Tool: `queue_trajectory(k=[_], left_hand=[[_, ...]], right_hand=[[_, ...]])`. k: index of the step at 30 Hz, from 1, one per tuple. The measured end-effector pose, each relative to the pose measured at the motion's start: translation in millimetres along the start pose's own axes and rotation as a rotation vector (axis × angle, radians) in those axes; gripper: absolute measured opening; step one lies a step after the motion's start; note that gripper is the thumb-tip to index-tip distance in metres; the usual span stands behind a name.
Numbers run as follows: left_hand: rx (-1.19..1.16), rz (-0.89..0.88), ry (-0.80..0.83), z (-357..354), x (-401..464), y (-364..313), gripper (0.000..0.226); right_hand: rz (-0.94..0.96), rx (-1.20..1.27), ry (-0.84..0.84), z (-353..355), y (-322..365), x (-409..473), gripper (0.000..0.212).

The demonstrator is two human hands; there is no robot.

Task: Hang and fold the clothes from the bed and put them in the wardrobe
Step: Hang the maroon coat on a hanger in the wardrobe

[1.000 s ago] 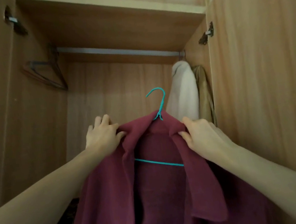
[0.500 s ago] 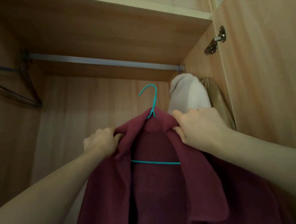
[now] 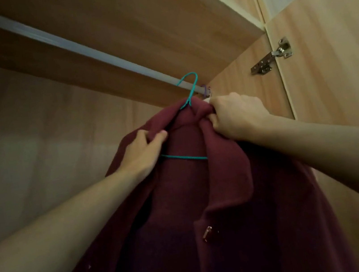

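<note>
A dark red coat (image 3: 228, 210) is being held up inside the wardrobe (image 3: 61, 135), draped on a teal wire hanger (image 3: 187, 92). The hanger's hook is being shown across the silver rail (image 3: 99, 54), close to the rail's right end; whether the hook is resting on the rail or only lying in front of it cannot be told. The hanger's lower bar is being seen through the coat's open front, below the rail. The coat's left shoulder is being grasped by the left hand (image 3: 143, 152), with the thumb laid over the collar edge and the fingers wrapped behind the cloth. The right shoulder, just below the rail's end, is being clutched by the right hand (image 3: 237, 116), its fingers curled tightly into the fabric. A metallic button (image 3: 207, 233) is being shown on the coat's front, well below the rail. A metal door hinge (image 3: 270, 56) is being seen to the right of the rail's end, fixed where the side panel is being met by the open door (image 3: 335, 59)
</note>
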State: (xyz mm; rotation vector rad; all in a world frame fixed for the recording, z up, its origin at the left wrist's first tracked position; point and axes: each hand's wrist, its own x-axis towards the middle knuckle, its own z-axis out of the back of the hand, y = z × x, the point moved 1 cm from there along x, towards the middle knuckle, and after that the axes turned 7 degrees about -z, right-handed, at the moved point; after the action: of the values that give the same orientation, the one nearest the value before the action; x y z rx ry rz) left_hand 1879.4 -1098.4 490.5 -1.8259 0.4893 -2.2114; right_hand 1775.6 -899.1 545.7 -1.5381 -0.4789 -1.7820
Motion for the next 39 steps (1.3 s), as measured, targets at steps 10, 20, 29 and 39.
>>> queue_trajectory(k=[10, 20, 29, 39], left_hand=[[-0.046, -0.126, 0.09, -62, 65, 34, 0.059], [0.029, -0.182, 0.259, -100, 84, 52, 0.051], [0.142, -0.25, 0.242, -113, 106, 66, 0.056], [0.208, -0.145, 0.51, -135, 89, 94, 0.074]], right_hand=[[-0.057, -0.31, -0.002, -15, 0, 89, 0.03], [-0.165, -0.339, -0.013, -46, -29, 134, 0.029], [-0.162, -0.368, -0.029, -76, -37, 161, 0.028], [-0.121, -0.396, -0.072, -122, -22, 157, 0.024]])
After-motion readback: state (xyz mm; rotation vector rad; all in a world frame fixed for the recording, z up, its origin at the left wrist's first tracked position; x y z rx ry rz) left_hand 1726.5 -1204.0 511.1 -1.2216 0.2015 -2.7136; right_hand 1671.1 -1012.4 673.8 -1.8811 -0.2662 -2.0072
